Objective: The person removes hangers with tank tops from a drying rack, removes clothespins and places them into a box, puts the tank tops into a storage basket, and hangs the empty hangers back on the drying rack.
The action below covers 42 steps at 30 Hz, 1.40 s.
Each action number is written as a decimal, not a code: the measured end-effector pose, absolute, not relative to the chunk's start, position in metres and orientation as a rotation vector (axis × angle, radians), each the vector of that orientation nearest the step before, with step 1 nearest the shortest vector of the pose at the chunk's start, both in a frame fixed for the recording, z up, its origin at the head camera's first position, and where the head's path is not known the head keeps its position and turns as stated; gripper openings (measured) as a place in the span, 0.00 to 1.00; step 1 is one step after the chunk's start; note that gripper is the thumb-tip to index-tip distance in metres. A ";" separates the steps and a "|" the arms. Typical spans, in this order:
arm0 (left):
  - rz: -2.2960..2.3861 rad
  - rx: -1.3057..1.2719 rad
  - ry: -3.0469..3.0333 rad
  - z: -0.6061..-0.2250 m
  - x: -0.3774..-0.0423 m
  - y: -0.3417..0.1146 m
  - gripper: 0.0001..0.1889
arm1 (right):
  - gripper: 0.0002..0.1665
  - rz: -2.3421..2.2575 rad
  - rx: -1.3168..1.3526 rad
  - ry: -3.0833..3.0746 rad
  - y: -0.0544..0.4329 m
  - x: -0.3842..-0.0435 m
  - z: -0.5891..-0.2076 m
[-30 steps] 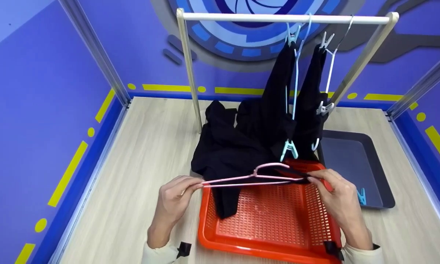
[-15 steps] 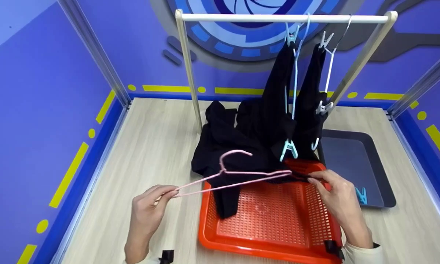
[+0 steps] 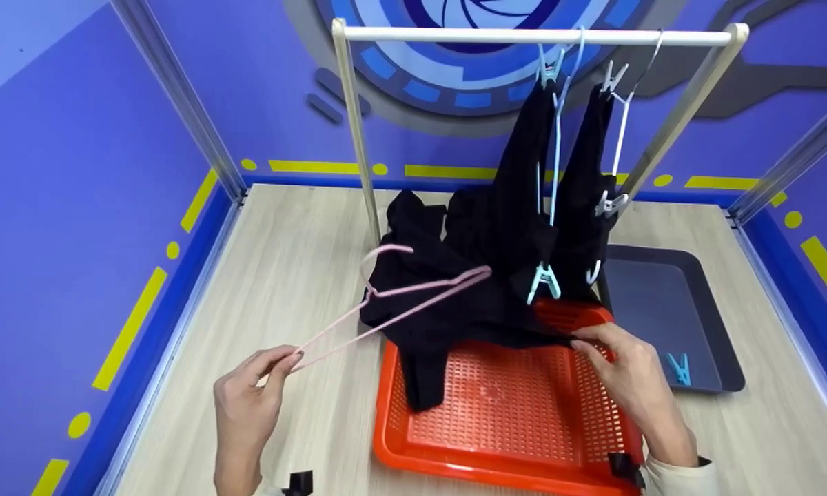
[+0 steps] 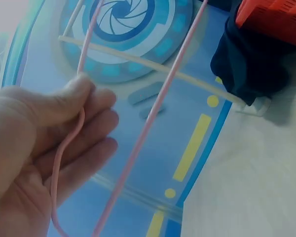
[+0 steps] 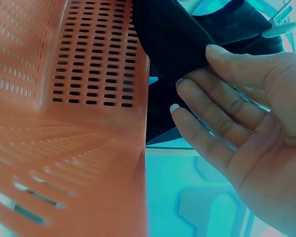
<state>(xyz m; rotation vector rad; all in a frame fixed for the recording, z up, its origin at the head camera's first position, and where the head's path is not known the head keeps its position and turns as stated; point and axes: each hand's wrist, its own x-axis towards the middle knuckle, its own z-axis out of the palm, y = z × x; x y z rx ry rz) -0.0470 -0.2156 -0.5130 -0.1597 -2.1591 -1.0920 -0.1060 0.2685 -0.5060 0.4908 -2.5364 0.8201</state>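
A pink clothes hanger [image 3: 413, 284] slants over the black garment [image 3: 420, 331] in the head view. My left hand [image 3: 251, 386] pinches one end of it between thumb and forefinger; the left wrist view shows the pink wire [image 4: 155, 108] running past my palm. My right hand [image 3: 627, 372] pinches an edge of the black garment above the basket's right side. In the right wrist view the black cloth [image 5: 177, 44] meets my thumb and fingertips. Part of the garment drapes into the red basket [image 3: 503, 472], and the rest lies behind it, under the rack.
A white rack [image 3: 455, 34] carries a blue hanger [image 3: 557, 151] and a white hanger [image 3: 621, 134], with black clothes pegged to them. At right stands a grey tray [image 3: 661, 289] with a blue clothespin [image 3: 679, 369] in it. Blue walls [image 3: 76, 241] enclose the table.
My left hand has moved left and down, drawing the pink hanger away from the cloth at my right hand. The hanger now tilts up to the right. My right hand has barely moved.
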 end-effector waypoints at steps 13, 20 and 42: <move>-1.414 0.329 -2.114 -0.520 -0.038 -0.138 0.05 | 0.14 0.835 0.614 -2.584 0.252 -0.097 -0.508; -1.483 0.429 -2.055 -0.522 -0.043 -0.122 0.04 | 0.11 0.811 0.762 -2.688 0.226 -0.087 -0.496; -1.608 0.377 -1.984 -0.528 -0.053 -0.121 0.04 | 0.17 0.803 1.080 -2.672 0.163 -0.119 -0.489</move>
